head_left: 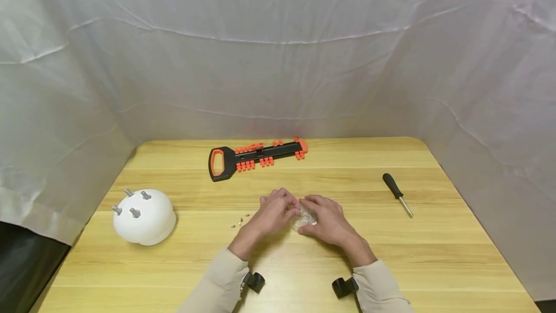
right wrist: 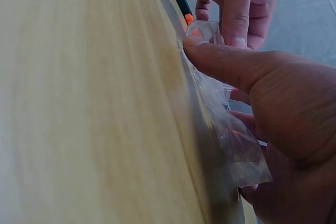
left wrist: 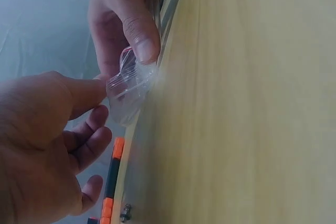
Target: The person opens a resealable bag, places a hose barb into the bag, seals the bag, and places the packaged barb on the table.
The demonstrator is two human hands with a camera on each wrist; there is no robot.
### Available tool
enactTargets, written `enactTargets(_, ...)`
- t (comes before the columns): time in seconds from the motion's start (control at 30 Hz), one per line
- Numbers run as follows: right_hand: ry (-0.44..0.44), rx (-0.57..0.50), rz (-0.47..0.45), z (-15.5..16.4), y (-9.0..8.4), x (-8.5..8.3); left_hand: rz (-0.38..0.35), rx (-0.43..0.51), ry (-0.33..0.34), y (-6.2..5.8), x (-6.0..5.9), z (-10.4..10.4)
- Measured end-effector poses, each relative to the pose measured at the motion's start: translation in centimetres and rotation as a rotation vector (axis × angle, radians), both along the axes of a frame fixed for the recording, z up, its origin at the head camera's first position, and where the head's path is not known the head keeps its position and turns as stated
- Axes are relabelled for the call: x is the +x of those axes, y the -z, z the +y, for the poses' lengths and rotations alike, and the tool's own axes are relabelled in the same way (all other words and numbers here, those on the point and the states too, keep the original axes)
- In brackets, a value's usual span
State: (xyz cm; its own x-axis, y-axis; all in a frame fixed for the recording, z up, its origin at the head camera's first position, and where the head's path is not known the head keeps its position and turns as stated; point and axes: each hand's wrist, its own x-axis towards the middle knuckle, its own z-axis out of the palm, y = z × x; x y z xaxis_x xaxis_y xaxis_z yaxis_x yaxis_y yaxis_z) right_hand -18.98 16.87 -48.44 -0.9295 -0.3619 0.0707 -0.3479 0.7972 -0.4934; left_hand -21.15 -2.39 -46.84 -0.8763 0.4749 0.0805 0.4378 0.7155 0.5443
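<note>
A small clear plastic zip bag (head_left: 306,217) with a red line at its seal is between the two hands, low over the table. My left hand (head_left: 274,212) pinches an edge of the bag with thumb and forefinger, its other fingers loosely bent in the left wrist view. From the other side my right hand (head_left: 326,220) grips the bag, the thumb laid along it; the crumpled film (right wrist: 239,148) hangs beneath the palm. Whether anything is inside the bag I cannot tell. Several small screws (head_left: 241,221) lie just left of my left hand.
A white rounded body (head_left: 145,219) with several grey pegs pointing up sits at the left. Toward the back lies a black bar with orange clips and a looped handle (head_left: 222,163). A black-handled screwdriver (head_left: 393,186) rests at the right. Grey cloth (head_left: 278,76) surrounds the table.
</note>
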Motion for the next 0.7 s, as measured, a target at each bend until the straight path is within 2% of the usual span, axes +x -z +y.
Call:
enactTargets(0.17, 0.002, 0.005, -0.003, 0.1, 0.0, -0.1, 0.006, -0.030, 0.005, 0.0, -0.2, 0.3)
enactTargets(0.3, 0.003, 0.003, 0.001, 0.0, 0.0, -0.1, -0.011, -0.011, 0.008, -0.2, -0.2, 0.1)
enactTargets(0.7, 0.004, 0.000, 0.004, 0.0, 0.0, 0.0, -0.052, 0.048, -0.022, -1.4, 0.4, -2.9)
